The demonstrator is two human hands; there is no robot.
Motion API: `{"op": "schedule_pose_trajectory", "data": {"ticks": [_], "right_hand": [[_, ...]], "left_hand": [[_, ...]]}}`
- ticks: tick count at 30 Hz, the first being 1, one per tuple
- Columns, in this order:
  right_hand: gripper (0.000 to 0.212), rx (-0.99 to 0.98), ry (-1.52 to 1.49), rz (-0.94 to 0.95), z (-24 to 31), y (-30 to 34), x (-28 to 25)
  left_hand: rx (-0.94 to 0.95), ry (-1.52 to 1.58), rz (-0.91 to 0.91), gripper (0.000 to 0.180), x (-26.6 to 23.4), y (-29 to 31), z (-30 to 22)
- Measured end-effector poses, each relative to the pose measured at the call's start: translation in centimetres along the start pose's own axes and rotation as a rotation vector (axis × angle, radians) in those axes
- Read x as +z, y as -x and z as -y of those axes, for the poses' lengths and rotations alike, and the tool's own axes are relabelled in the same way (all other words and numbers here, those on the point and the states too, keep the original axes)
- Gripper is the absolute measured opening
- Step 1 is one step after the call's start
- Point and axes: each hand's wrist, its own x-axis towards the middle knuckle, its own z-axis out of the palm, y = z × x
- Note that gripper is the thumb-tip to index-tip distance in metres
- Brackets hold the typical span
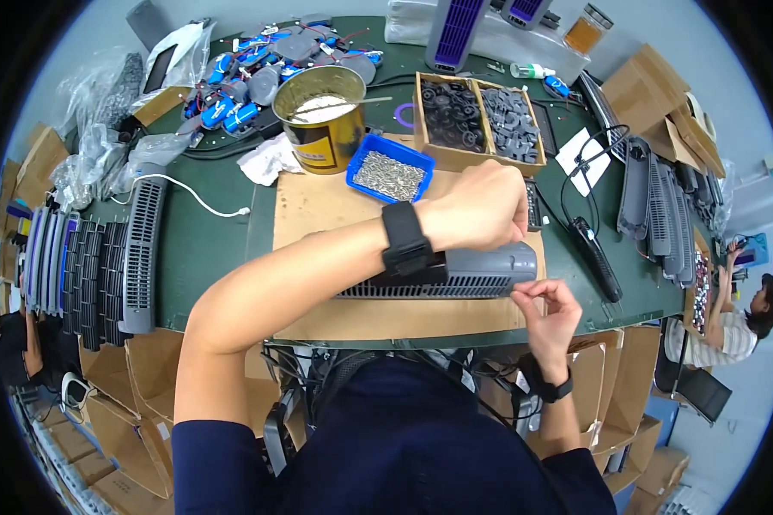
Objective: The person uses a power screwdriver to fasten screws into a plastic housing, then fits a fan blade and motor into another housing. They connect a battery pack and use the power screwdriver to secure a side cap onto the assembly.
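Note:
A long grey slotted plastic housing lies lengthwise on a cardboard sheet in front of me. My left arm reaches across it, hiding much of its left part. Over the housing's right end, my left hand is closed with the fingers curled down; whatever they hold is hidden. The thumb and forefinger of my right hand pinch the near right corner of the housing. Beyond my left wrist sits a blue tray of small metal screws.
Behind stand a large tin with a stick across it and a divided box of dark plastic parts. Blue-wrapped motors heap at the back left. A corded black tool lies right; slotted housings stand left. Co-workers sit at both sides.

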Motion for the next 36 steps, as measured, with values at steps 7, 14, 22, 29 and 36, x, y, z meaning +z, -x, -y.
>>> {"op": "schedule_pose_trajectory", "data": {"ticks": [7,14,22,29,36], "right_hand": [[0.023,-0.103,0.03,-0.125,-1.3,1.0,0.9],[0.027,-0.133,0.068,-0.108,-1.5,0.9,0.7],[0.031,-0.099,0.079,-0.083,-2.0,1.1,0.8],[0.033,-0.13,0.053,-0.149,-2.0,1.2,1.5],[0.031,-0.107,-0.002,-0.064,-2.2,1.1,0.7]], "left_hand": [[-0.069,-0.058,0.108,0.012,3.9,-3.5,3.2],[-0.134,0.008,0.191,0.015,4.3,-3.9,4.0],[-0.12,-0.039,0.241,0.014,4.0,-4.3,4.1],[-0.097,-0.045,0.198,0.01,4.2,-4.2,4.2],[-0.049,-0.121,0.169,0.011,4.9,-4.3,3.9]]}}
